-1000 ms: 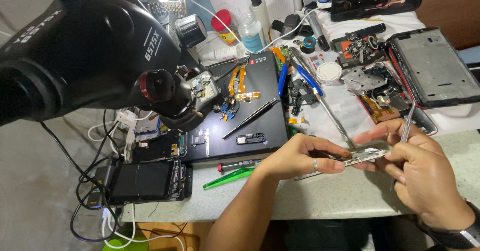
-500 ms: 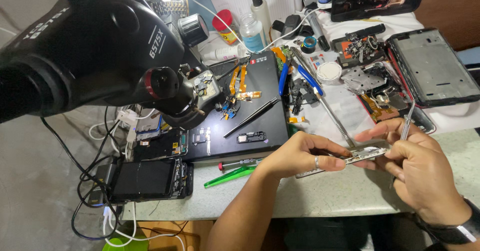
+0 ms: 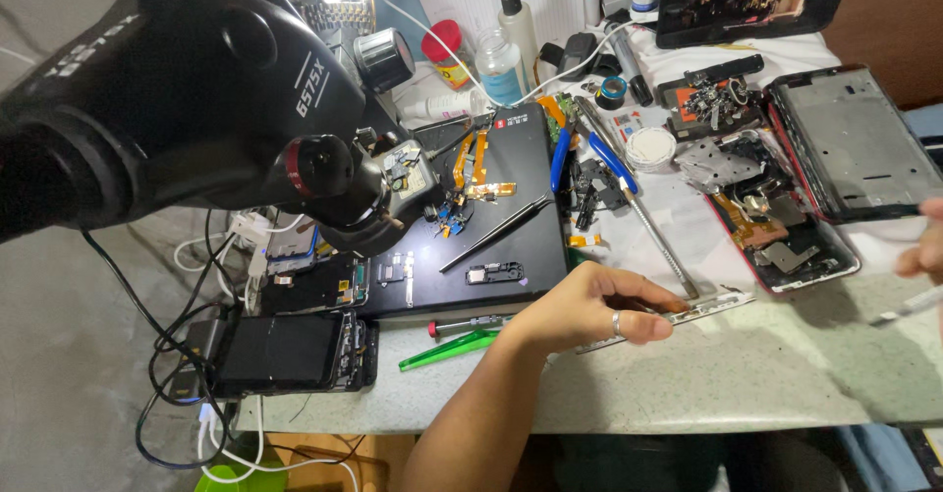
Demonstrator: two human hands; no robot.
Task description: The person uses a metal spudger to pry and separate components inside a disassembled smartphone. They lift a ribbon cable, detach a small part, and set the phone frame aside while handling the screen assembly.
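Note:
My left hand (image 3: 589,307), a ring on one finger, pinches one end of a thin silver metal strip (image 3: 709,305) that lies on the speckled countertop (image 3: 766,374). A long slim metal tool (image 3: 660,239) runs from the strip's middle up towards the blue-handled pliers (image 3: 589,148). Only some fingers of my right hand (image 3: 923,251) show at the right edge, well apart from the strip. They hold a thin silvery tool (image 3: 909,305).
A large black microscope (image 3: 196,89) fills the upper left over a black work mat (image 3: 491,217) with tweezers (image 3: 496,232) and small parts. An opened red-framed phone (image 3: 776,227), a bare phone frame (image 3: 855,143), bottles (image 3: 501,55), a green pry tool (image 3: 447,350) and a dark phone (image 3: 285,350) lie around.
My right hand has let go of the metal strip and pulled away to the right edge with its thin tool. My left hand still holds the strip in place.

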